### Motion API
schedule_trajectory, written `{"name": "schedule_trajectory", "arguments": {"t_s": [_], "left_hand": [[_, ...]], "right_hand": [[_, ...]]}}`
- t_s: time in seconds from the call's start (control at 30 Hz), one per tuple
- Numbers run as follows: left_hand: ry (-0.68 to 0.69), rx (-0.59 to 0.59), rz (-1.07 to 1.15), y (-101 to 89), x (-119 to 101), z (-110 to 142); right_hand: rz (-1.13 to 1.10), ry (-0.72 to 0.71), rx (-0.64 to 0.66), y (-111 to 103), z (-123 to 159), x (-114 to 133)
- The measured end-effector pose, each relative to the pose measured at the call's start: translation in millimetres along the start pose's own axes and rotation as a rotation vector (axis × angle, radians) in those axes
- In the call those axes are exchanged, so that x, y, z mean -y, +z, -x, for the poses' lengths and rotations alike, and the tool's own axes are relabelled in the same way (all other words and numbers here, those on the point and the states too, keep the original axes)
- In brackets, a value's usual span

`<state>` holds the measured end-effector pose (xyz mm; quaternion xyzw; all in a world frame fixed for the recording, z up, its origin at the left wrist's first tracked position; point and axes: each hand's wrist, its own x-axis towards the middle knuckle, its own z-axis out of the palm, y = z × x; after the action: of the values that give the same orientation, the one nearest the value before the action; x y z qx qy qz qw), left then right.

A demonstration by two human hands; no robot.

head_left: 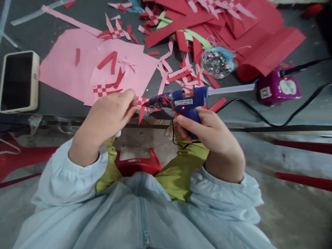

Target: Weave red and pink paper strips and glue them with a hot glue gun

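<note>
My right hand [204, 124] is wrapped round the handle of a blue hot glue gun [192, 98]. A pale glue stick [232, 89] juts from its back end, and a small red light glows on its side. Between the fingertips of my left hand [111, 110] is a small woven paper piece [142, 101] in red and pink checks. The dark nozzle of the gun meets this piece or lies just over it; I cannot tell which. Beyond my left hand, another checked woven piece [102, 90] lies on pink paper sheets [70, 65].
A phone [19, 81] lies at the left. Red paper sheets [259, 41], cut strips [181, 72] and a clear container of beads [219, 62] lie farther back. A purple power box [278, 84] with black cords stands at the right. A red stool [138, 164] is below.
</note>
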<state>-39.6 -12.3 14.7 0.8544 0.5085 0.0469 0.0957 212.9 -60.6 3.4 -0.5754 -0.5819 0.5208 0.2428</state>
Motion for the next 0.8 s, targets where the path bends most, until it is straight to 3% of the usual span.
{"name": "schedule_trajectory", "arguments": {"t_s": [0.8], "left_hand": [[0.062,0.020,-0.057,-2.1,-2.8,-1.6]], "right_hand": [[0.007,-0.016,0.020,-0.5,0.7,1.9]]}}
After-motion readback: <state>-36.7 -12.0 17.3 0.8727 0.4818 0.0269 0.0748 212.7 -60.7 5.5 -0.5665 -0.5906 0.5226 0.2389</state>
